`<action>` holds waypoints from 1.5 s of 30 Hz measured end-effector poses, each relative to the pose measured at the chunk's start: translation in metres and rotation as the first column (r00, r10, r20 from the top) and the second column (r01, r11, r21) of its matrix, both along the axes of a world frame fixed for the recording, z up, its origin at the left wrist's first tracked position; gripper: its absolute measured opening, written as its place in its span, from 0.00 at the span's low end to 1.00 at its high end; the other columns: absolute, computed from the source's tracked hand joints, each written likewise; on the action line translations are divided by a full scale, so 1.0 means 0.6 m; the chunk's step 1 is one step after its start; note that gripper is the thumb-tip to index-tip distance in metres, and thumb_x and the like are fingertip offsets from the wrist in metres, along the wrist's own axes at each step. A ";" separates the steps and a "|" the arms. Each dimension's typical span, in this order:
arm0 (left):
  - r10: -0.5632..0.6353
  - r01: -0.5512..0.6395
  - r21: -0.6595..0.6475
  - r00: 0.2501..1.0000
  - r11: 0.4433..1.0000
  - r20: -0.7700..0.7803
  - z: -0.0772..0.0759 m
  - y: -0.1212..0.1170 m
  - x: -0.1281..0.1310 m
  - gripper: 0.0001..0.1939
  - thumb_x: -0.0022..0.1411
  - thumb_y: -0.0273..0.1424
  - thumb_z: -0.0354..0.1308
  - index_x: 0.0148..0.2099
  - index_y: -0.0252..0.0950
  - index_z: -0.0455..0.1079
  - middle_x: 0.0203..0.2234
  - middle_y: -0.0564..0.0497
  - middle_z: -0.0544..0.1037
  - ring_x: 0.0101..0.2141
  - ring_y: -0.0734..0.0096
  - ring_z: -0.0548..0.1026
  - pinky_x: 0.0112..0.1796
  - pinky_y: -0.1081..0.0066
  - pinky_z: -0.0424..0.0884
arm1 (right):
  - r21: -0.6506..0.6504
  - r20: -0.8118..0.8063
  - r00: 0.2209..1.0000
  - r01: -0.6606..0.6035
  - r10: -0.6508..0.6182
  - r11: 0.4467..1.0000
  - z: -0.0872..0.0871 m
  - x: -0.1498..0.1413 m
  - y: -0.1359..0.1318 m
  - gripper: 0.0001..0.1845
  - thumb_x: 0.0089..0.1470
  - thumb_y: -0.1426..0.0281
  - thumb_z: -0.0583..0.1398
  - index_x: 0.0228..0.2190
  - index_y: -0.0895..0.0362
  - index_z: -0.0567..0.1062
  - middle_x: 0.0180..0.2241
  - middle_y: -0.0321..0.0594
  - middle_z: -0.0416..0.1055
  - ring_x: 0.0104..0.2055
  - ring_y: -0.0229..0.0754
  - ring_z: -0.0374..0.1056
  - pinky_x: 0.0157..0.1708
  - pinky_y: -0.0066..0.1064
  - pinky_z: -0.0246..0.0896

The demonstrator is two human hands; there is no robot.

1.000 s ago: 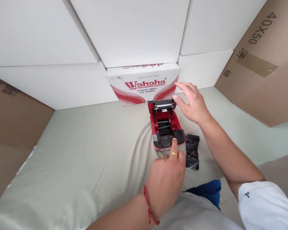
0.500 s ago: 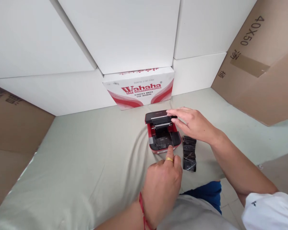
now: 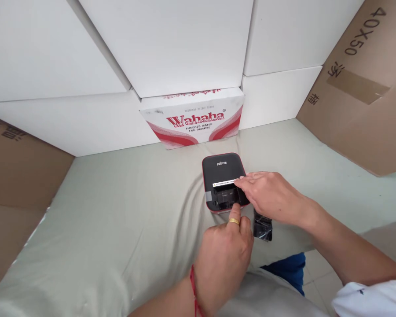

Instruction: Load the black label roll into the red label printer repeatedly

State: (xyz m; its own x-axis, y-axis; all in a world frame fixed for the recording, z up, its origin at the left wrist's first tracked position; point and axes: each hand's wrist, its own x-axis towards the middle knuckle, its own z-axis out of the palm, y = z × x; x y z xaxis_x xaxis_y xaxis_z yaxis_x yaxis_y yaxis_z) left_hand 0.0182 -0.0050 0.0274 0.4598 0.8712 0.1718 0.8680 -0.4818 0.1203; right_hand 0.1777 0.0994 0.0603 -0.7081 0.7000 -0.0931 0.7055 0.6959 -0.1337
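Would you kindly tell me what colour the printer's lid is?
The lid is black, seen best in the head view.

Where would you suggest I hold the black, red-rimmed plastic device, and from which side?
Probably hold the device by its left and right sides, one hand from each: it lies flat with roughly parallel sides, though the right hand partly covers the right one.

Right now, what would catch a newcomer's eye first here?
First, the black, red-edged device on the pale green cloth, with the left hand at its near edge and the right hand at its near right corner. Then the red-and-white Wahaha carton standing behind it.
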 end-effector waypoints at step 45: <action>0.486 0.385 -0.384 -0.214 0.839 0.847 -0.181 0.139 -0.108 0.50 0.55 0.42 0.75 0.74 0.59 0.56 0.78 0.53 0.55 0.78 0.50 0.50 0.75 0.46 0.53 | 0.201 -0.659 0.719 -0.117 0.223 0.973 -0.083 0.028 -0.050 0.19 0.65 0.80 0.57 0.52 0.55 0.80 0.54 0.43 0.84 0.54 0.42 0.81 0.55 0.36 0.79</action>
State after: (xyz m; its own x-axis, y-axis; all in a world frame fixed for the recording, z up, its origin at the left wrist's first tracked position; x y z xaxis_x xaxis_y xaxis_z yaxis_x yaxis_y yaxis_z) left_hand -0.0463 0.0783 -0.0812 0.0829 0.9965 -0.0083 -0.4788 0.0471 0.8766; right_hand 0.1946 0.0696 0.0107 -0.6545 0.5292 0.5400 0.3339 0.8431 -0.4215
